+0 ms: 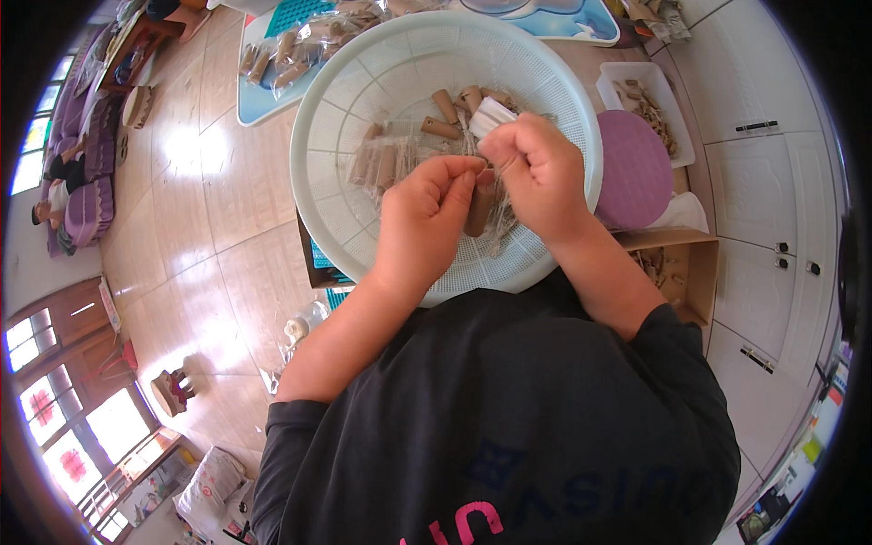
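Observation:
Both my hands meet over a large pale-green mesh basket (312,195). My left hand (425,213) is closed, thumb and forefinger pinched at the centre; what they grip is too small to make out. Just below the fingertips is a brown cylinder (479,213), upright and partly hidden by the fingers. My right hand (536,173) is curled, its fingertips touching the left ones, and a stack of white strips (491,117) sticks out of it. Further brown cylinders (442,107) lie in the basket, with clear-wrapped ones (377,163) at the left and pale strings (501,227) under my hands.
Behind the basket, bagged cylinders (289,64) lie on a blue-and-white tray (252,107). To the right are a white bin (627,77) of small brown pieces, a purple round stool (631,168) and a cardboard box (698,272). White cabinets (745,200) line the right side.

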### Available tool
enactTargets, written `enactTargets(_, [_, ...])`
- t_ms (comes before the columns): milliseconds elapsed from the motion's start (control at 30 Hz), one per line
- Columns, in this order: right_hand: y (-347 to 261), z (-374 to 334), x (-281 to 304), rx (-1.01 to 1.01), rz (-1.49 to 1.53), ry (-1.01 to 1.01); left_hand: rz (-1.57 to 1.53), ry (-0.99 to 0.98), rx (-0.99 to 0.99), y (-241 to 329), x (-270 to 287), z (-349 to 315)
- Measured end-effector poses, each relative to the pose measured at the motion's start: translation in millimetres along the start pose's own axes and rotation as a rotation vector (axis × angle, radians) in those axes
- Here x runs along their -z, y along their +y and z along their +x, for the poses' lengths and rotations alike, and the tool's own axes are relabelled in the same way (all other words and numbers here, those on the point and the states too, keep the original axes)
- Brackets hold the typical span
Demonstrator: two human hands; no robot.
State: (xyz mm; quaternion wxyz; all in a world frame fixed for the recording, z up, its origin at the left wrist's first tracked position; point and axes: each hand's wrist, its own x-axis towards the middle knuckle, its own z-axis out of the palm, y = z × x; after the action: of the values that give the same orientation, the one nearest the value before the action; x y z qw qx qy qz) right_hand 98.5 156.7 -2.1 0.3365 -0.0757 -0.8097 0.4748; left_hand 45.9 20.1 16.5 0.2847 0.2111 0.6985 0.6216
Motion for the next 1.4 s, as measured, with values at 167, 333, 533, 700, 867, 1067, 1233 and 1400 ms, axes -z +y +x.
enactTargets(167, [21.6, 10.5, 19.7, -0.463, 0.615, 0.233, 0.0, 0.028, -0.049, -4.0, 5.7, 0.6])
enactTargets(333, [27.0, 2.4, 32.3, -0.655, 1.038, 0.093, -0.197, 0.089, 0.027, 5.7, 10.7, 2.5])
enactTargets(533, [0.2, -6.9, 22.1, -0.686, 0.713, -0.209, -0.176, 0.094, 0.011, 6.3, 12.9, 2.0])
enactTargets(700, [3.9, -9.4, 16.1, -0.59, 0.534, -0.218, -0.179, 0.085, 0.005, 6.4, 11.5, 0.3])
enactTargets(867, [4.1, -11.7, 15.2, -0.536, 0.493, -0.188, -0.099, 0.103, 0.018, 7.3, 13.7, 0.3])
enactTargets(1067, [7.5, -13.0, 12.3, -0.559, 0.614, -0.155, -0.121, 0.081, -0.028, 7.8, 15.8, 1.6])
enactTargets(1233, [6.5, -12.6, 11.6, -0.689, 0.829, -0.145, -0.299, 0.052, 0.007, 5.3, 19.6, 2.6])
enactTargets(1400, [7.7, -10.2, 15.8, -0.797, 0.872, -0.197, -0.07, 0.055, -0.111, 4.2, 22.9, 0.2])
